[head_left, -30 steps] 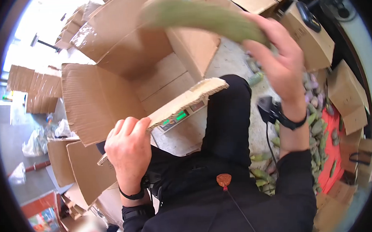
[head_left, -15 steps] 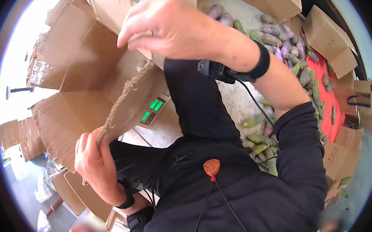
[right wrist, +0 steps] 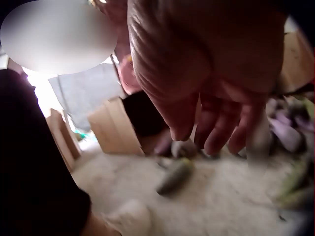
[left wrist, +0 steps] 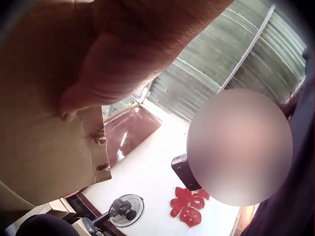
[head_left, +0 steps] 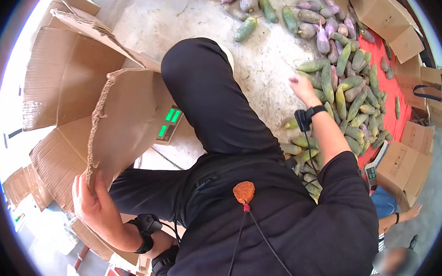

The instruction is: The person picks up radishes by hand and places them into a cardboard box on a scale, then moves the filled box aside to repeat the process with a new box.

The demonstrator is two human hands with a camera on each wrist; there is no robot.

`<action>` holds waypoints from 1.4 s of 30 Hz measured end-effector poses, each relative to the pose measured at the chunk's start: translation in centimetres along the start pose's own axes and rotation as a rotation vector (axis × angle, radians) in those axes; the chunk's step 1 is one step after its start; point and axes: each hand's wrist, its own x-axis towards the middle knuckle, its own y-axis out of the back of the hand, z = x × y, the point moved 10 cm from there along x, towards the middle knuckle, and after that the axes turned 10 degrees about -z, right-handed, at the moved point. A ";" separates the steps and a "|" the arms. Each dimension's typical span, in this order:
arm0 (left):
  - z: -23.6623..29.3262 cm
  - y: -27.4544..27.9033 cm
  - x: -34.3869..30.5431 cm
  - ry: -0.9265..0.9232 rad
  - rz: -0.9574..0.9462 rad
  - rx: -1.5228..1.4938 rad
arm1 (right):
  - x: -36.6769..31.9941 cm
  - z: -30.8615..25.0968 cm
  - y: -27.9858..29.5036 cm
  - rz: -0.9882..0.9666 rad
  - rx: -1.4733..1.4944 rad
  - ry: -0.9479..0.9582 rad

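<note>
My left hand [head_left: 97, 208] grips the torn edge of a cardboard box flap [head_left: 126, 115], thumb on one face and fingers on the other. In the left wrist view the thumb presses on the brown cardboard [left wrist: 39, 142]. My right hand [head_left: 303, 90] is over the floor beside a heap of long green radishes [head_left: 345, 103]. Seen from the right wrist, that hand [right wrist: 211, 73] holds nothing and its fingers hang loosely bent. Beyond them a single green radish [right wrist: 176, 176] lies on the floor.
Purple radishes [head_left: 322, 37] lie at the heap's far end, partly by a red sheet [head_left: 389, 101]. A scale with green digits [head_left: 168, 124] shows beside the flap. Cardboard boxes [head_left: 386, 20] line the right side. Another person's hand [head_left: 410, 212] appears at lower right.
My right hand carried a long green radish over the box, then was at the box, and is now empty by the heap. My left hand keeps its grip on the flap.
</note>
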 end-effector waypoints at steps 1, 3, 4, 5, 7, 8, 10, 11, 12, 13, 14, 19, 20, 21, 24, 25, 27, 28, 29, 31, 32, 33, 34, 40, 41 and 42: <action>-0.2 0.0 0.0 -0.011 0.021 -0.015 | -0.8 4.8 -2.6 -0.061 -0.007 -0.091; 0.0 0.0 0.0 -0.003 0.014 -0.045 | -3.5 11.0 -6.6 -0.126 -0.150 -0.131; 0.2 -0.1 0.0 -0.002 0.007 -0.039 | -5.2 13.6 -8.2 -0.152 -0.111 -0.215; 0.2 -0.2 0.1 0.011 -0.003 -0.032 | -7.7 17.4 -10.2 -0.108 0.195 -0.427; 0.0 -0.4 0.1 0.025 -0.015 -0.017 | -13.1 16.1 -11.9 -0.106 0.592 -0.753; -0.2 -0.4 -0.1 0.028 0.004 -0.039 | -13.8 17.0 -12.9 -0.113 0.594 -0.755; -0.3 -0.2 -0.2 0.031 0.025 -0.053 | -14.4 18.8 -17.3 -0.297 0.680 -0.776; -0.6 -0.2 -0.2 0.062 -0.001 -0.024 | -14.6 19.0 -18.0 -0.306 0.684 -0.778; -0.9 -0.4 -0.2 0.093 -0.026 0.003 | -15.1 18.0 -18.1 -0.304 0.682 -0.826; -0.9 -0.5 -0.2 0.096 -0.028 0.009 | -15.6 17.6 -18.4 -0.301 0.678 -0.875; -1.0 -0.5 -0.3 0.102 0.000 -0.030 | -15.6 17.0 -18.8 -0.309 0.677 -0.873; -1.8 0.0 -0.5 0.120 0.048 -0.063 | -16.3 19.1 -21.6 -0.007 1.042 -1.063; -1.4 0.1 -0.5 0.075 0.043 0.005 | -15.3 20.7 -23.6 -0.114 1.017 -1.027; -1.1 0.0 -0.3 0.032 0.033 0.071 | -15.1 21.7 -24.9 -0.121 1.079 -1.051; 0.4 -0.1 0.5 0.086 -0.012 0.002 | -13.3 25.6 -28.9 -0.199 1.079 -0.954; 0.7 0.0 0.6 0.045 0.011 0.014 | -13.1 30.1 -32.9 -0.180 1.087 -0.951; 0.6 0.1 0.6 0.042 0.028 0.021 | -11.8 32.6 -30.9 -0.164 1.086 -0.927; 0.9 0.0 0.7 0.021 0.028 0.028 | -12.5 29.2 -28.7 -0.181 0.991 -0.989; 0.9 0.2 0.8 0.034 0.041 0.027 | -12.6 25.2 -27.4 -0.195 0.895 -1.051; 1.1 0.1 1.0 0.040 -0.004 0.008 | -12.3 23.4 -26.0 -0.174 0.890 -1.042; 1.1 0.2 1.1 0.047 0.003 0.013 | -12.5 22.6 -25.5 -0.146 0.894 -1.047; 1.3 0.3 1.1 0.026 0.020 0.011 | -10.9 23.3 -26.1 -0.363 0.692 -0.931; 1.6 0.5 1.1 0.005 0.039 0.007 | -10.4 26.0 -27.9 -0.366 0.690 -0.923; 2.1 0.9 1.3 -0.001 0.035 0.034 | -9.3 26.6 -27.8 -0.045 1.333 -1.020; 2.2 1.0 1.3 -0.004 0.036 0.040 | -9.2 26.0 -26.8 -0.031 1.331 -1.035; 2.2 1.1 1.2 0.000 0.045 0.035 | -9.4 24.1 -24.7 -0.029 1.328 -1.024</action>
